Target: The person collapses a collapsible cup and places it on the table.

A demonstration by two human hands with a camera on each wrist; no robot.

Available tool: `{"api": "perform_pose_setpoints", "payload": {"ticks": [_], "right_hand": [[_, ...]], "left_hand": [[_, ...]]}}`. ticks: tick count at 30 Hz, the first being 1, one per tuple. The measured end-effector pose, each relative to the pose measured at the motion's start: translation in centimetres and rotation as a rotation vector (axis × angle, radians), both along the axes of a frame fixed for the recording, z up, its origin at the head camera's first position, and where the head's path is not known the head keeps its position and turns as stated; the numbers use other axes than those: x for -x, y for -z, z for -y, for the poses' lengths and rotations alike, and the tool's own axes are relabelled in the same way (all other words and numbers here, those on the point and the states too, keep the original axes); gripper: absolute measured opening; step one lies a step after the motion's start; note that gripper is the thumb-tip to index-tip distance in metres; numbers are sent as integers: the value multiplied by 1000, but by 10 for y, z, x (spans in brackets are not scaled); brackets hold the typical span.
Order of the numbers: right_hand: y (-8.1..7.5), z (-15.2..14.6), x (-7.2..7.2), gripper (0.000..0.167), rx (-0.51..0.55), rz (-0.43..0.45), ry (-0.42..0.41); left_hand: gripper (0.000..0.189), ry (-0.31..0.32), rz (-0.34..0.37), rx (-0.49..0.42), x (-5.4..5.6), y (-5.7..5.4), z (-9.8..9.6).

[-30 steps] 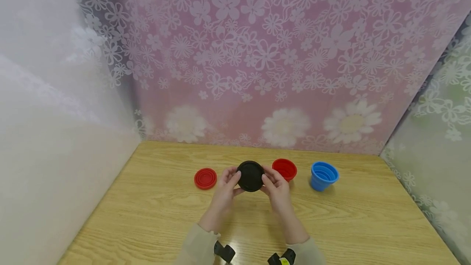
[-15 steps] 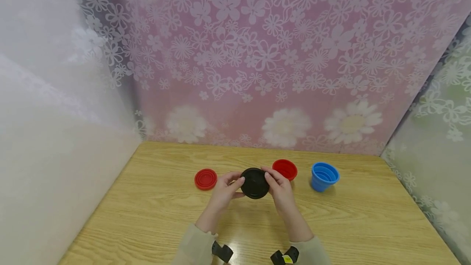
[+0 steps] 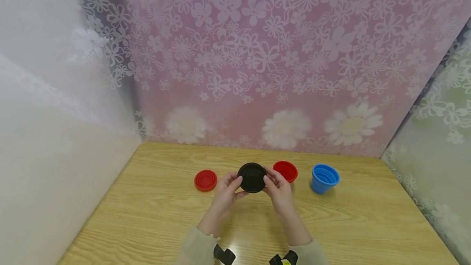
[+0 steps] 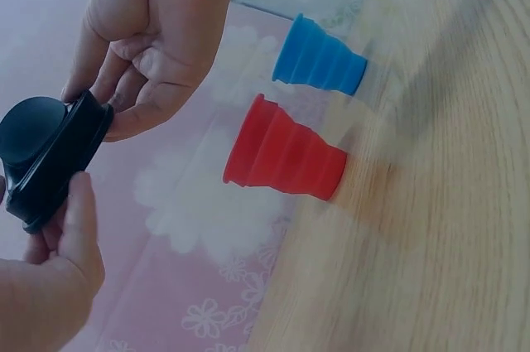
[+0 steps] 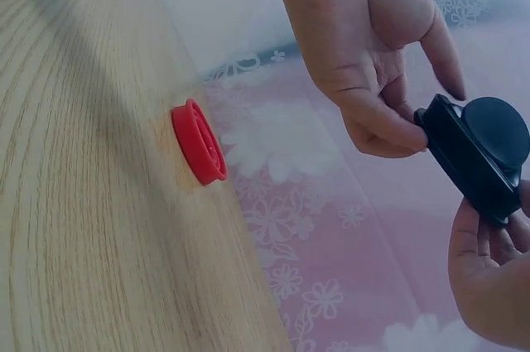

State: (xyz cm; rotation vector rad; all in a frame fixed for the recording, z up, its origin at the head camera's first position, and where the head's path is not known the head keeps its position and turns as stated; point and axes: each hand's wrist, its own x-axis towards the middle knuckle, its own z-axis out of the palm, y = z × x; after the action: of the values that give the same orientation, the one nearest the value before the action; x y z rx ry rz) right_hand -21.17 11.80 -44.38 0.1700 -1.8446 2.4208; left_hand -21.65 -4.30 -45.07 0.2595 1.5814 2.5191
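Observation:
A black collapsible cup (image 3: pixel 252 178), mostly folded flat, is held up above the table between both hands. My left hand (image 3: pixel 225 195) pinches its left rim between thumb and fingers, while my right hand (image 3: pixel 280 195) grips the right rim the same way. From the side, in the left wrist view, the black cup (image 4: pixel 62 157) has a thick rim band and a round part bulging from one face. A flat red collapsed cup (image 3: pixel 205 180) lies left of my left hand. Just beyond my right hand stands an expanded red cup (image 3: pixel 285 171).
Farther right, an expanded blue cup (image 3: pixel 325 178) stands upright on the wooden table (image 3: pixel 147 216). Flower-patterned pink cloth (image 3: pixel 235 72) rises at the table's back edge. Pale panels (image 3: pixel 55 134) close off the left and right sides.
The black cup dipped slightly toward me and to the right half a second ago, and is now raised back. Both hands keep hold of it; the other cups stay put.

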Motion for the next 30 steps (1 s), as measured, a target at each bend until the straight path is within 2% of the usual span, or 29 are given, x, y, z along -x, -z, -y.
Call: {"api": "perform_pose_setpoints", "payload": {"ticks": [5, 10, 14, 19, 22, 30], "right_hand": [[-1, 0, -2, 36, -34, 21, -22], [-5, 0, -3, 34, -53, 44, -44], [-4, 0, -3, 32, -98, 46, -71], [-3, -1, -4, 31, -104, 63, -95], [-3, -1, -5, 31, -100, 85, -91], [0, 4, -8, 33, -106, 103, -36]], "left_hand": [[32, 18, 5, 74, 2, -1, 0], [27, 74, 34, 109, 4, -1, 1], [27, 84, 36, 135, 3, 0, 1], [32, 48, 25, 194, -1, -4, -1], [31, 8, 11, 259, -3, -3, -3], [26, -80, -93, 393, -4, 0, -7]]}}
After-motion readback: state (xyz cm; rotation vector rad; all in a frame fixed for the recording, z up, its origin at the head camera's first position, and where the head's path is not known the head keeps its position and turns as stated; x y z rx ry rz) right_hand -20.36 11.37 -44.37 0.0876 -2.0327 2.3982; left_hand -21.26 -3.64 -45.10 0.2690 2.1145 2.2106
